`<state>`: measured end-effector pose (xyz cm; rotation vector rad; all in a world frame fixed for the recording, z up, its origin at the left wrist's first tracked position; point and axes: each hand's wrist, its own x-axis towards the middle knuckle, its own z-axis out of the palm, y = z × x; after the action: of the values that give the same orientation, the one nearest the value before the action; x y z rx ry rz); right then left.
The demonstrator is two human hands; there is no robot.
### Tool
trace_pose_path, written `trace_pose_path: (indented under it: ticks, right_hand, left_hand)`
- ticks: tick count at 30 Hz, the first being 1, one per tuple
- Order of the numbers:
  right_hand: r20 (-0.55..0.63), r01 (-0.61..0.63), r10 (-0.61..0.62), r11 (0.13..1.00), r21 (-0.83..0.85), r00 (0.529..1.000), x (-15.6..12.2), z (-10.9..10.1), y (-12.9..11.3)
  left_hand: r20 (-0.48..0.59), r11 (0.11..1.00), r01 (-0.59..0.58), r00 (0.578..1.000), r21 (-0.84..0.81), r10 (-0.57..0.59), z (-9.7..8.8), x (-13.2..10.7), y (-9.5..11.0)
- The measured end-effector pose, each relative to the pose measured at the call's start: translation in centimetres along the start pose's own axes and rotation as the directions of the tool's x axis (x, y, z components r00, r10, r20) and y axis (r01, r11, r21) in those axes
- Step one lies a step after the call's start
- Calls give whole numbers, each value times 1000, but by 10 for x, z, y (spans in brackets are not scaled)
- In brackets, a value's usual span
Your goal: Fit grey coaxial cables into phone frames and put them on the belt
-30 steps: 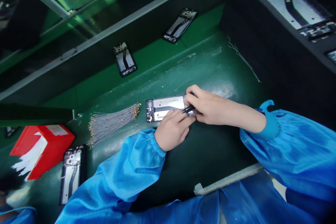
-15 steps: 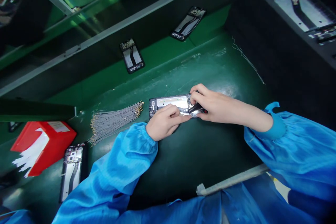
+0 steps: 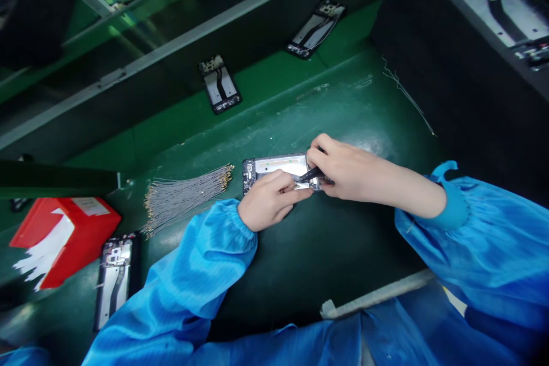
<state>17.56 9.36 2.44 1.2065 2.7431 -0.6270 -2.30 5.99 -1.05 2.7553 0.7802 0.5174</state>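
An opened phone (image 3: 274, 164) lies lengthwise on the green bench, its silver interior and black edge facing up. My left hand (image 3: 266, 203) grips its near edge, fingers bent and pressed together, with the index finger reaching along the edge toward the right end. At that right end my right hand (image 3: 343, 168) is closed on black tweezers (image 3: 312, 173), whose tip points left into the phone. The fingers hide much of the phone's right end. Left of the phone lies a bundle of thin grey cables (image 3: 186, 197) with gold-coloured ends.
Two opened phones (image 3: 221, 84) (image 3: 316, 28) lie at the back. Another phone (image 3: 115, 277) is by my left sleeve, beside a red bin (image 3: 92, 234) holding white paper pieces. Loose thin wires (image 3: 409, 97) lie near a black box (image 3: 429, 57) at the right, which bears more phone parts.
The tweezers and my right hand have shifted slightly left over the phone, the tip now nearer my left fingers. My left hand stays on the phone. The view has turned slightly.
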Motion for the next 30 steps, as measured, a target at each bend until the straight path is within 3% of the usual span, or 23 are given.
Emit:
trace_pose_path:
  ticks: [6, 13, 18, 30]
  right_hand:
    - [-53, 23, -22, 999, 27, 998, 2, 6, 5]
    - [-67, 23, -23, 1000, -1, 997, 4, 8, 6]
    - [-64, 17, -19, 1000, -23, 998, 6, 8, 6]
    - [129, -94, 119, 977, -189, 984, 20, -12, -17]
  left_hand:
    - [18, 999, 26, 999, -32, -26, 1, -1, 0]
    - [-17, 945, 136, 989, -298, -147, -1, -1, 0]
    - [-19, 933, 129, 990, -336, -143, -2, -1, 0]
    - [-15, 939, 115, 992, -324, -127, 0, -1, -1]
